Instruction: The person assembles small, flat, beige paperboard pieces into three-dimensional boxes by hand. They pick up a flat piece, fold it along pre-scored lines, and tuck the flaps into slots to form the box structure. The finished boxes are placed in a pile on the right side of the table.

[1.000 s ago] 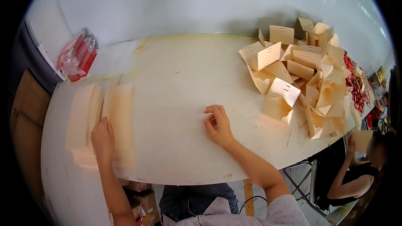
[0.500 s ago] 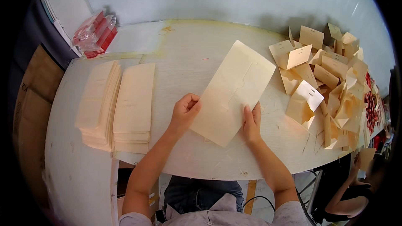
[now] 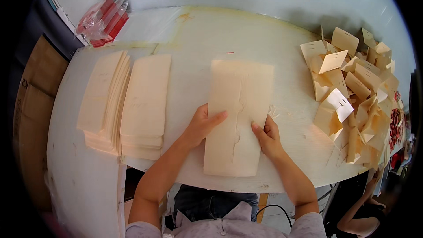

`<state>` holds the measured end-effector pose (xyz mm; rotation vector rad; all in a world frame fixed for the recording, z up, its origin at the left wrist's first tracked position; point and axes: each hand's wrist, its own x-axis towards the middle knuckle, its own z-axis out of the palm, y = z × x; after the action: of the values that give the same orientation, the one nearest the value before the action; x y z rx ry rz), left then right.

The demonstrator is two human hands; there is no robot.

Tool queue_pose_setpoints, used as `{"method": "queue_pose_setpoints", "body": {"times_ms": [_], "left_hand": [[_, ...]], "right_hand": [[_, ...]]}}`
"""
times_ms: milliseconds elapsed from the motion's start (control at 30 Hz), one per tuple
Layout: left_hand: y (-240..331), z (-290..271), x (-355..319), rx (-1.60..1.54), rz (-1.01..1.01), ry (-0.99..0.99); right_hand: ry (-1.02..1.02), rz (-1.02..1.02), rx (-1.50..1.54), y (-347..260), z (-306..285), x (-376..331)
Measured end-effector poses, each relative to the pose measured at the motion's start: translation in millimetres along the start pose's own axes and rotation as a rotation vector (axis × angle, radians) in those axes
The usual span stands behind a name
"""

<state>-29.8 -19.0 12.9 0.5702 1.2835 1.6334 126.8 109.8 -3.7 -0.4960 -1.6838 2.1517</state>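
Note:
Between my hands is a cream cardboard sheet (image 3: 224, 150), held nearly upright in the view, with a wavy cut line down its middle. My left hand (image 3: 202, 125) grips its left edge, thumb lying on the front face. On the opposite edge my right hand (image 3: 268, 137) closes, its thumb also on the front; the other fingers of both hands are partly hidden behind the sheet. To the left lie two stacks of similar sheets, a taller stack (image 3: 100, 101) and a lower stack (image 3: 145, 97) beside it.
A heap of folded cream card pieces (image 3: 352, 79) covers the table's right side, with small red items (image 3: 395, 125) beyond it. Red packs in clear plastic (image 3: 103, 20) sit at the back left. Another person's arm (image 3: 363, 202) shows at lower right. A brown carton (image 3: 33, 123) stands at far left.
The sheet has turned from a slant to nearly straight and come nearer to me. Both thumbs have moved further onto its face. The whole view has shifted slightly.

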Motion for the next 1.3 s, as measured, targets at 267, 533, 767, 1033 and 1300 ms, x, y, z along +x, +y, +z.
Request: {"method": "queue_pose_setpoints", "body": {"times_ms": [267,533,767,1033,1300], "left_hand": [[-1.2,-11.2,-3.2,0.108,-0.113,-0.259],[2.5,-6.1,-3.4,0.312,-0.236,-0.478],[3.9,-1.8,-5.5,0.347,-0.253,-0.532],[4.6,-1.4,-6.0,0.350,-0.268,-0.523],[3.8,-1.2,-5.6,0.346,-0.276,-0.521]], "right_hand": [[-0.024,0.096,0.168,-22.5,-21.0,-4.0],[0.086,-0.029,-0.196,-32.7,-39.4,2.8],[0.001,-0.075,-0.339,-32.5,-28.7,-2.9],[-0.012,-0.075,-0.353,-35.6,-27.2,-3.7],[-0.014,-0.087,-0.422,-32.3,-27.9,-3.7]]}}
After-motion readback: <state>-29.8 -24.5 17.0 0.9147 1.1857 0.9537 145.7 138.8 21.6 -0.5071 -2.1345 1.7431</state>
